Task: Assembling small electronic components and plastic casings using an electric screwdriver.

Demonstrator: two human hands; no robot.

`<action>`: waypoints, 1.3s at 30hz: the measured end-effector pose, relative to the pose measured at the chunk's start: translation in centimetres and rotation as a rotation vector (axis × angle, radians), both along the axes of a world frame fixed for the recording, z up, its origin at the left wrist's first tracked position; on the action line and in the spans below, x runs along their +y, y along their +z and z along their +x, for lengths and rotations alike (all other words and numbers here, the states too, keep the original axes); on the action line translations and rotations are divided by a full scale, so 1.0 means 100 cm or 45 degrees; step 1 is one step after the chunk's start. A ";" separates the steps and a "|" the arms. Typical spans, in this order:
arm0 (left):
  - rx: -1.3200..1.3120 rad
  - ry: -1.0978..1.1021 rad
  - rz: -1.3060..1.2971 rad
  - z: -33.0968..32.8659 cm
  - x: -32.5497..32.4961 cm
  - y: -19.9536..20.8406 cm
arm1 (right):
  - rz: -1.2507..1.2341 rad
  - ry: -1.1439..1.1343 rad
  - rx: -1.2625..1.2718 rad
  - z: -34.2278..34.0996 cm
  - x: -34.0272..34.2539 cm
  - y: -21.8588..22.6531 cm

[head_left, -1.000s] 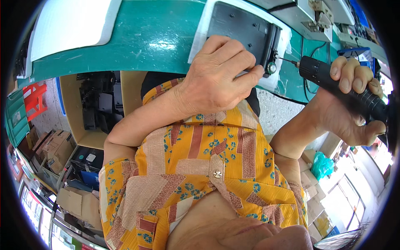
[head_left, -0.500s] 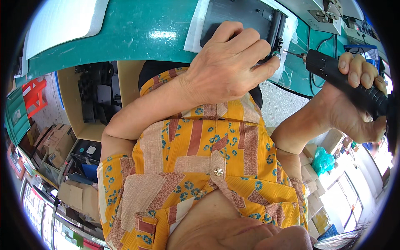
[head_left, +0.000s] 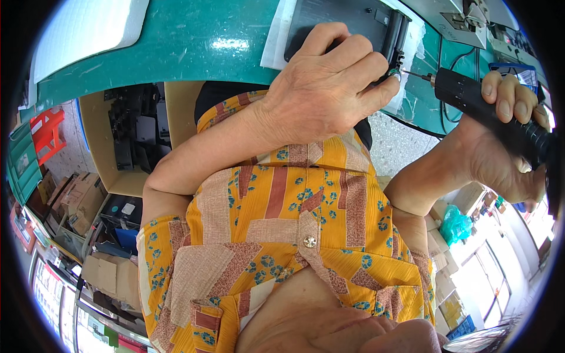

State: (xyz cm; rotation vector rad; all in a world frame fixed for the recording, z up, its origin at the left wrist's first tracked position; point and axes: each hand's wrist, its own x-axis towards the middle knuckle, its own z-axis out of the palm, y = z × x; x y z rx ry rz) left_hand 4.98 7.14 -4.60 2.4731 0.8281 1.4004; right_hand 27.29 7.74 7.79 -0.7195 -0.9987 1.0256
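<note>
While the left hand [head_left: 335, 88] grips the near corner of the black panel [head_left: 350, 20] between curled fingers and thumb, the right hand [head_left: 497, 156] is wrapped round the black driver [head_left: 471, 97] at 2 o'clock. The panel lies at 1 o'clock on a white sheet [head_left: 273, 50] over the green bench [head_left: 194, 59]. Compared with the frame one second earlier, the left hand sits farther toward 1 o'clock (the whole view has shifted slightly too), and its fingertips now cover much of the small metal part [head_left: 395, 73], which formerly showed clear beyond them. The bit [head_left: 416, 75] points toward 9 o'clock, its tip just beside that part; contact cannot be determined. Obstructions: the left hand hides the panel's near edge, the upper border of the view cuts its far side, and the driver's rear end merges into the dark rim. Surroundings: a foam slab [head_left: 88, 35] at 10 o'clock, a carton [head_left: 182, 112] of black parts toward 9, cables [head_left: 441, 109] at 2, and a green bag [head_left: 456, 226] between 3 and 4.
</note>
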 end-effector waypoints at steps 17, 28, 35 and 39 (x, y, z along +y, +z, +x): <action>0.003 0.029 0.015 0.000 0.000 0.001 | 0.100 0.187 -0.204 0.043 0.003 0.003; 0.015 0.029 0.070 -0.002 -0.001 0.004 | 0.152 0.329 -0.346 0.028 0.000 0.007; 0.043 -0.001 0.020 -0.003 -0.005 0.007 | 0.176 0.412 -0.427 -0.006 0.010 -0.003; 0.053 0.021 0.049 -0.003 -0.004 0.007 | 0.188 0.374 -0.440 -0.014 0.010 -0.004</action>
